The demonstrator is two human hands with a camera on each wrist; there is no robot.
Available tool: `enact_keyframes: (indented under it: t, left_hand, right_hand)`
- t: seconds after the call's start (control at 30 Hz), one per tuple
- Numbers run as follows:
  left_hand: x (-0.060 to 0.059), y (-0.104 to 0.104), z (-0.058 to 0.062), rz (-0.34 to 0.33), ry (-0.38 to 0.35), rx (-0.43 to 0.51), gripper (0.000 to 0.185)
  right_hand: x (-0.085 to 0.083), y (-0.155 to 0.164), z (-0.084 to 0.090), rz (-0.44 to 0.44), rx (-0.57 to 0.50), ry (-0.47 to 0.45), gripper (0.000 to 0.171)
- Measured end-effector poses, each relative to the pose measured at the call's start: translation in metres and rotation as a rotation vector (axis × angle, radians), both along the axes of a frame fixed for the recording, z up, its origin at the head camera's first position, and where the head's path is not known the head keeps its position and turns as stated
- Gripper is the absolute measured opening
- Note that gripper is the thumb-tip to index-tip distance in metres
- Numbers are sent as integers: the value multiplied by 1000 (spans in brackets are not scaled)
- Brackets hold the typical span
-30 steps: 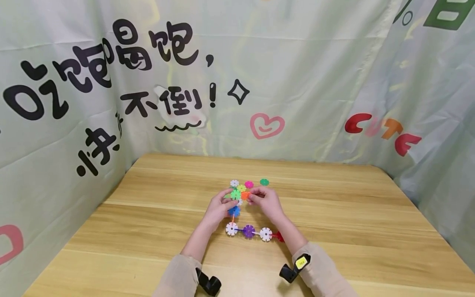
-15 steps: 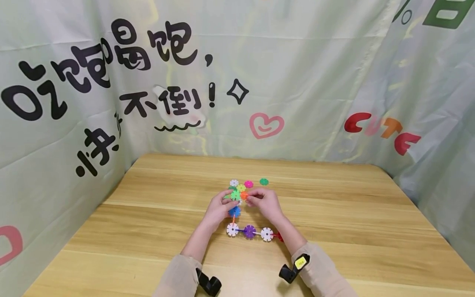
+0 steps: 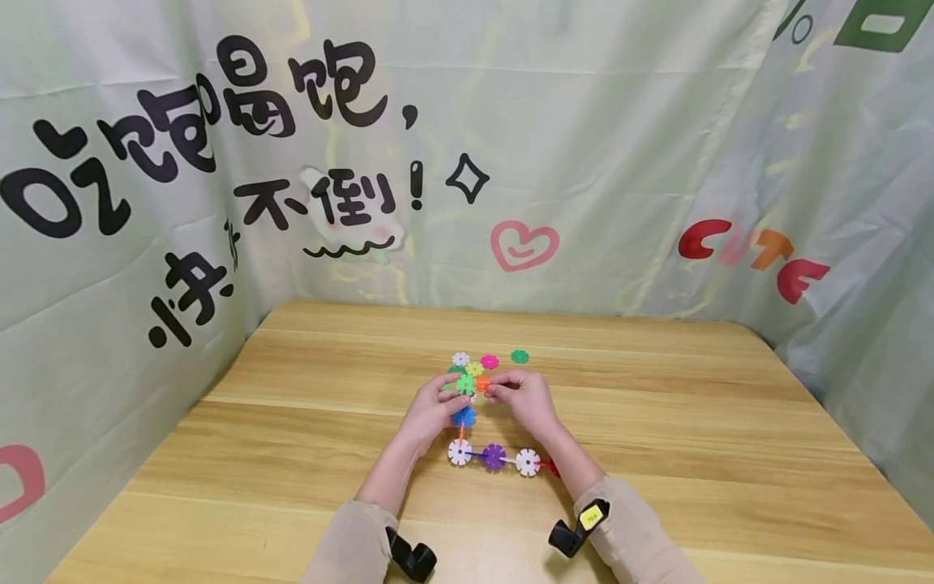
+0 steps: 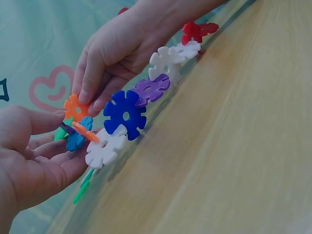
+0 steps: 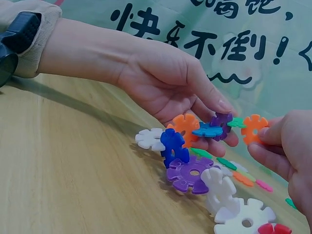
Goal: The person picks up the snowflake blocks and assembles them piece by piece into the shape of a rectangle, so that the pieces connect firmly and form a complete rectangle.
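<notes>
done: chain (image 3: 493, 457) of snowflake pieces joined | now: right hand (image 3: 527, 403) pinches orange piece (image 4: 74, 107), left hand (image 3: 430, 414) pinches chain end | left: loose pieces (image 3: 503, 359) on tabletop (image 3: 693, 422)

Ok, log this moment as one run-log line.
left hand: holds chain of plastic snowflake discs | right hand: pinches orange snowflake disc at chain end | wooden table: loose discs behind

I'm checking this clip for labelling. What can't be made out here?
- Head view: how the snowflake pieces between the hands join; too small, fingers cover them.
- Head view: red piece, half hidden by the right hand's forearm.
- Left wrist view: green piece, blurred.
</notes>
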State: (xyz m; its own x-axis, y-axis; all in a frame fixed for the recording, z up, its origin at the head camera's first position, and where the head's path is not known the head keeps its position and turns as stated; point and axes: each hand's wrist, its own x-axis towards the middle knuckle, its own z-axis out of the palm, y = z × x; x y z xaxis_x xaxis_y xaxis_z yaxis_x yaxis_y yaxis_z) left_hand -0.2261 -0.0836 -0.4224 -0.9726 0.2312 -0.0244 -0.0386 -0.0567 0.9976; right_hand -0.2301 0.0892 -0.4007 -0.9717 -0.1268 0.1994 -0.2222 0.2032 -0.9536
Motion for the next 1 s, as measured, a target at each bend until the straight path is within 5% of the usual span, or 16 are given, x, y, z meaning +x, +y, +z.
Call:
enact_keyframes:
  t: [0.3, 1.0]
  left_hand:
    - [2, 1, 2, 11, -11, -5, 50]
    - [2, 1, 5, -31, -9, 33, 55]
  right_hand:
    - [-13, 2, -20, 4, -13, 12, 9]
    - [-13, 4, -19, 110, -40, -57, 16]
